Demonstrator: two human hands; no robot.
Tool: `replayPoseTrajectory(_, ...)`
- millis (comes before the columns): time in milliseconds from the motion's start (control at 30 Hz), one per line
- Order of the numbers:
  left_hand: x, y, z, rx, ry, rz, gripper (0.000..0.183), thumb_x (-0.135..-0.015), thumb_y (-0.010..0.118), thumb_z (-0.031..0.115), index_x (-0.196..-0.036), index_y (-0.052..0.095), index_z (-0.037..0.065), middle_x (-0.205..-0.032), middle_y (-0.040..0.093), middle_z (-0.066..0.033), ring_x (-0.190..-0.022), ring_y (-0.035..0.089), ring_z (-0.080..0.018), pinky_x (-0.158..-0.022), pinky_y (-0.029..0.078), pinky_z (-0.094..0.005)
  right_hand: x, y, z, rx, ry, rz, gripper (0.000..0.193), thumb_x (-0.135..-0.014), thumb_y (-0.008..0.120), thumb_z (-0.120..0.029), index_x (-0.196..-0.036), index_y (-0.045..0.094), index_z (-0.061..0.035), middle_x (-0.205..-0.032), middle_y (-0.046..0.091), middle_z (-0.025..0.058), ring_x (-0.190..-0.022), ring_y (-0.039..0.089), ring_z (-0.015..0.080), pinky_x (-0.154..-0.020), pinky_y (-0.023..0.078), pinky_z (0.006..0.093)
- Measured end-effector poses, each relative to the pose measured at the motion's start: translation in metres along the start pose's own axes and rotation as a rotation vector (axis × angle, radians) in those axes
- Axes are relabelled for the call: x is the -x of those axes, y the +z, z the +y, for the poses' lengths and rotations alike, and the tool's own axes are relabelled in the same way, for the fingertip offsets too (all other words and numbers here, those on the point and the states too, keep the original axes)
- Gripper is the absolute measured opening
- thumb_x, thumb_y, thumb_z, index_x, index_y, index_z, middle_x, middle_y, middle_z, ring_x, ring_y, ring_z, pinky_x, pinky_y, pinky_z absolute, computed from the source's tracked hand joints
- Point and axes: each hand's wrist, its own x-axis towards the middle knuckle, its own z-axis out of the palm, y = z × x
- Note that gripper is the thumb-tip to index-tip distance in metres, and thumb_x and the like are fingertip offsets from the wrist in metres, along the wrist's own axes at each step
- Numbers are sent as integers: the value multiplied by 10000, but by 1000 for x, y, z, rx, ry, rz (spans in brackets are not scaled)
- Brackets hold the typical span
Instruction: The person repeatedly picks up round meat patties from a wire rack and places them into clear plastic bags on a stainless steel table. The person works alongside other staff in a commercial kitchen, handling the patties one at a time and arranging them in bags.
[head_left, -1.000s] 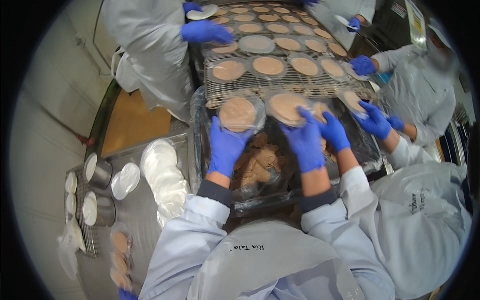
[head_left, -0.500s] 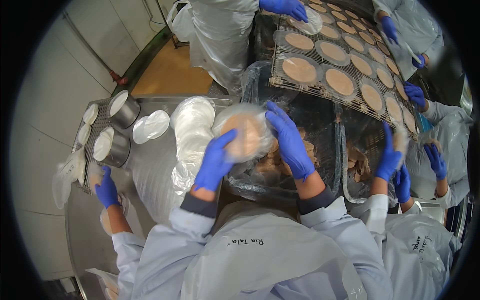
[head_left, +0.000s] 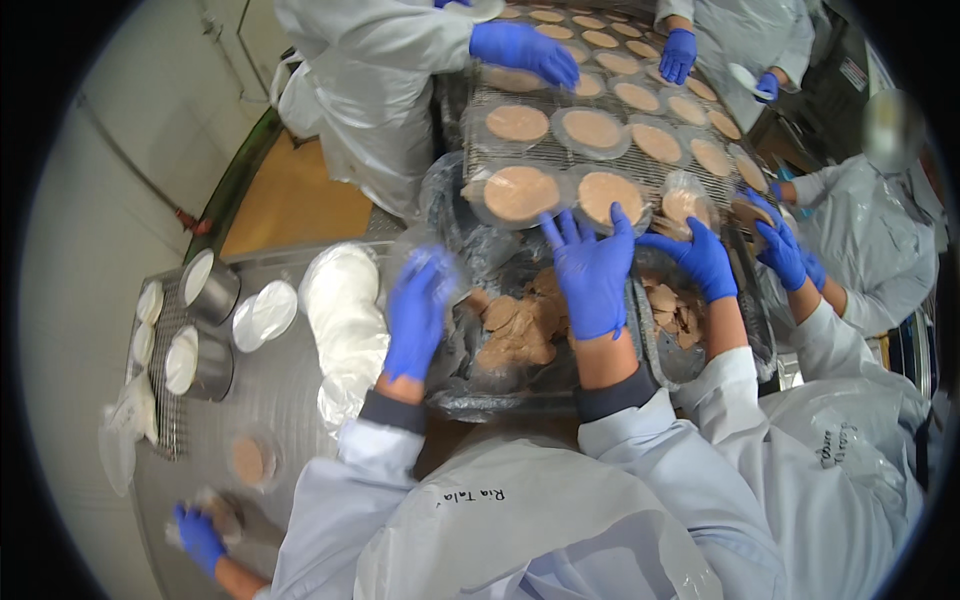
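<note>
We count two pots (head_left: 213, 296) by the left edge of the worktop (head_left: 283, 385), each with white sheets (head_left: 182, 362) in it. Two bins (head_left: 500, 406) hold brown scraps (head_left: 522, 325). Two rounds (head_left: 522, 193) lie side by side at the near left corner of the grill (head_left: 625, 170), just past our right hand (head_left: 592, 270). That hand is spread wide and grips nothing, close up to the second round. Our left hand (head_left: 417, 315), by the worktop's right edge, is blurry and half curled: we cannot tell if it holds anything.
</note>
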Motion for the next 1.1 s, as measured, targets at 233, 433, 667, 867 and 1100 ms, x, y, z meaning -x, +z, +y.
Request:
replayPoseTrajectory(233, -35, 97, -45, 361, -371, -172, 384, -868, 473, 103, -1208, 365, -38, -1196, 456, -158, -1083, 472, -251, -927, 390, -393, 2, -36, -26, 294, -221, 124, 423, -876, 434, -240, -1240, 310, -62, -1247, 359, 154, -1070, 465, 283, -828, 443, 420)
replayPoseTrajectory(433, -16, 64, -21, 464, -393, -133, 424, -872, 455, 147, -1244, 331, -14, -1242, 421, -190, -1142, 429, -322, -957, 355, -495, -7, 15, -58, 436, -398, -86, 387, -884, 409, -226, -1204, 341, -20, -1215, 401, 165, -1040, 500, 285, -837, 446, 418)
replayPoseTrajectory(667, -17, 19, -8, 457, -318, -44, 504, -861, 477, 284, -1247, 326, -4, -1266, 391, -194, -1157, 404, -345, -946, 352, -496, -6, 10, -22, 150, 252, -158, 371, -889, 372, -206, -1170, 345, 35, -1235, 393, 191, -1146, 405, 346, -924, 382, 489)
replayPoseTrajectory(867, -24, 15, 7, 529, -347, -1, 602, -853, 474, 380, -1285, 278, 10, -1314, 324, -197, -1210, 331, -352, -971, 319, -496, 10, 17, -43, 251, -3, -242, 391, -883, 392, -227, -1230, 346, -53, -1245, 409, 171, -1125, 441, 330, -921, 383, 469)
replayPoseTrajectory(1100, -47, 85, -7, 517, -281, -259, 631, -865, 419, 438, -1309, 257, 19, -1326, 323, -166, -1219, 327, -325, -1008, 269, -484, -2, -45, -47, 218, 54, -127, 529, -861, 423, -381, -1282, 298, -87, -1289, 372, 169, -1159, 401, 334, -954, 337, 481)
